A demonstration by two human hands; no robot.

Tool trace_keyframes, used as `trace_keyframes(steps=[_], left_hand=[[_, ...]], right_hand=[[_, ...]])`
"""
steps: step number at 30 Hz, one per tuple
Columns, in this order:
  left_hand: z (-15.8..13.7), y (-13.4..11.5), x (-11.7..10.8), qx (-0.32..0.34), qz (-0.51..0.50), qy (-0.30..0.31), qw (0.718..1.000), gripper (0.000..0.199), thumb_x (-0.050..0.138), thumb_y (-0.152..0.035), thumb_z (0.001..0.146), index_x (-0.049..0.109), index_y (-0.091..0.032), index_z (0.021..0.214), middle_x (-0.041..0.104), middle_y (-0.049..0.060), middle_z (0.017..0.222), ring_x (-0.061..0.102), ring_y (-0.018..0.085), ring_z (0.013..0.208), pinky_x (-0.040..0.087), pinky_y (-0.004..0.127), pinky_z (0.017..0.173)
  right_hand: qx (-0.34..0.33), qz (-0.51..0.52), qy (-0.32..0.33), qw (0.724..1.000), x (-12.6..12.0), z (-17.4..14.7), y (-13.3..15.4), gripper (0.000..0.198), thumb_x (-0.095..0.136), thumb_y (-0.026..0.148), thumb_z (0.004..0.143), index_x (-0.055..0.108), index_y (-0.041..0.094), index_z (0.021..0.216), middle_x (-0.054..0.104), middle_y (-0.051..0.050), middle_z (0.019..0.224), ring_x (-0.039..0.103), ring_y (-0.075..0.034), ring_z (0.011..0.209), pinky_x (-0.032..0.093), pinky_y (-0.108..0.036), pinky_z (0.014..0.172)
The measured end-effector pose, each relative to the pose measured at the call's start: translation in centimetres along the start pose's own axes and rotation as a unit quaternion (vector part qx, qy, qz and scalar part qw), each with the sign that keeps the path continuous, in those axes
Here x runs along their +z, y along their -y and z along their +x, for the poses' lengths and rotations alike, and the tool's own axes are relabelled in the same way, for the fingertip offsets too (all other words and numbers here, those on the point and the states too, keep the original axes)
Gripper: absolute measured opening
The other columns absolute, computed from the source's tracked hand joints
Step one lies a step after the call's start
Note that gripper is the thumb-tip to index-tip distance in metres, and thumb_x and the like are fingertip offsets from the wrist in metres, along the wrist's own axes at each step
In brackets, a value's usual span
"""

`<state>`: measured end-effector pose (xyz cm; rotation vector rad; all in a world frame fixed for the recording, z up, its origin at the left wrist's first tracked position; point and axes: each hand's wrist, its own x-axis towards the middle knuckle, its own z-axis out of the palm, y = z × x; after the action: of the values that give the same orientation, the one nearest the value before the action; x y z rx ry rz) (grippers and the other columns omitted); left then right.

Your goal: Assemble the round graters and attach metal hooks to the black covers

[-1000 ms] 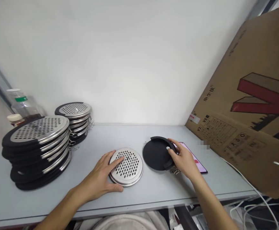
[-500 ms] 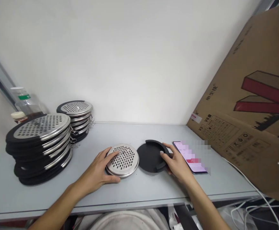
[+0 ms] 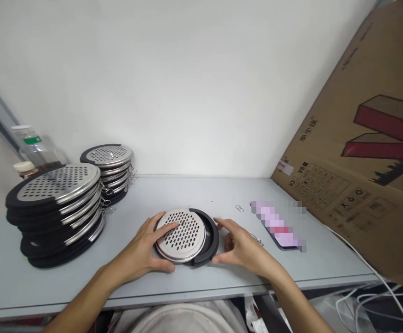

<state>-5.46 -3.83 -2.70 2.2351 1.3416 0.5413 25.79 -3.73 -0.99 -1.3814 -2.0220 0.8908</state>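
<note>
Head view: a pale grey table (image 3: 174,192) meets a white wall (image 3: 201,92).

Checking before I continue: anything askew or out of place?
The round perforated silver metal disc overlaps the round black rimmed base off-centre, leaving a crescent gap on the right, unlike the nearer stack's silver-and-black top disc. Small silver metal rings look loose near the pink-screened phone.

One head-worn camera supplies the view. It faces forward and down across the worktop (image 3: 160,194) to the white wall (image 3: 187,92) behind. Range is close: the left hand (image 3: 153,245) and right hand (image 3: 239,247) appear at lower centre.
</note>
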Motion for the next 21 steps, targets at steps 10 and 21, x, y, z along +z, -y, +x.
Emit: trace_keyframes(steps=[10,21], left_hand=[[0.1,0.3,0.3,0.024,0.016,-0.023,0.999,0.094,0.069,-0.063,0.076,0.027,-0.031,0.153,0.028,0.009,0.159,0.022,0.032,0.147,0.024,0.052,0.119],[0.3,0.5,0.8,0.035,0.013,-0.038,0.999,0.104,0.074,-0.066,0.068,0.027,-0.028,0.153,0.031,0.011,0.158,0.026,0.033,0.145,0.025,0.054,0.118]], right_hand=[[-0.026,-0.06,-0.018,0.998,1.0,0.4,-0.9,0.102,0.082,0.057,0.061,0.04,0.024,0.147,0.07,-0.01,0.109,0.066,-0.028,0.088,0.053,-0.039,0.078],[-0.079,-0.092,-0.023,0.992,2.5,0.5,-0.6,0.102,0.077,0.064,0.064,0.036,0.023,0.148,0.052,-0.016,0.139,0.05,-0.032,0.127,0.041,-0.048,0.107]])
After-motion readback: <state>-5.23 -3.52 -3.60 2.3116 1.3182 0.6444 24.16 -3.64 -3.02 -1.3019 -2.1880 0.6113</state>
